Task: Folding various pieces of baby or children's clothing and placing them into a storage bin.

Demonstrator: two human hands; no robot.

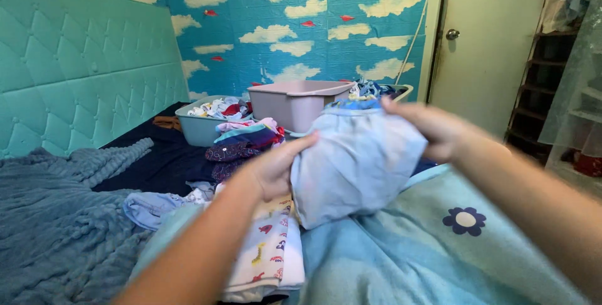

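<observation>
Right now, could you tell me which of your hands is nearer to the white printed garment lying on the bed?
Left. The left hand grips the light blue garment just above the white printed garment; the right hand holds its far upper edge.

The garment (357,167) pinched between the left hand (273,170) and right hand (433,131) is plain pale blue, with a darker blue band at its top edge. Just below the grip lies white cloth (266,258) printed with small red, yellow and blue figures. Under the right wrist spreads a light blue blanket (439,242) bearing a navy flower with a white centre. Beyond the grip stand a mauve tub (295,101) and a grey-blue tub (200,126).
</observation>
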